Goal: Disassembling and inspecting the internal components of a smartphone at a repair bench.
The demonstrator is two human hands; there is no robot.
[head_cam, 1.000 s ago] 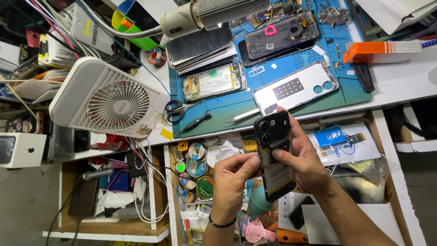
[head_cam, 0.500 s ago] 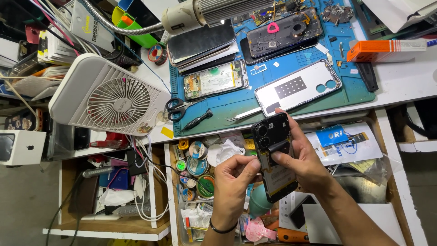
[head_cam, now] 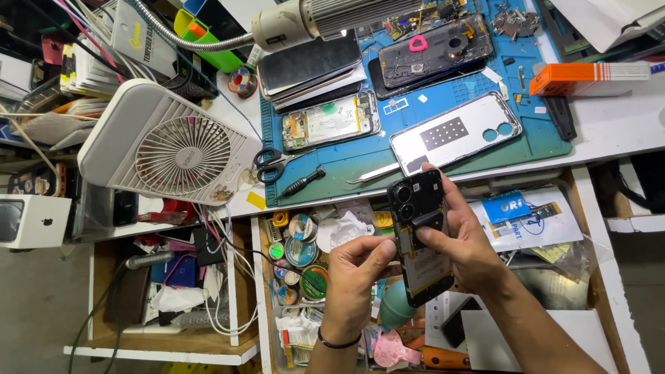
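My right hand [head_cam: 460, 242] grips an opened black phone [head_cam: 418, 232] with its back removed, camera module at the top and battery showing. The thumb presses a small black part on the phone's middle. My left hand [head_cam: 357, 273] touches the phone's lower left edge with its fingertips; a black band sits on that wrist. Both hands hover over an open drawer [head_cam: 263, 291] below the bench edge.
A blue work mat [head_cam: 415, 145] carries a white phone back cover [head_cam: 454, 131], an open phone board [head_cam: 331, 121], another dismantled phone [head_cam: 433, 48], tweezers, scissors [head_cam: 271, 164] and a screwdriver [head_cam: 303, 181]. A white fan [head_cam: 170, 142] stands at left, a lamp head [head_cam: 325, 17] above. An orange box [head_cam: 589, 77] lies at right.
The hands and phone have stayed almost in place; the fingers shifted slightly on the phone's middle and the view drifted a little.
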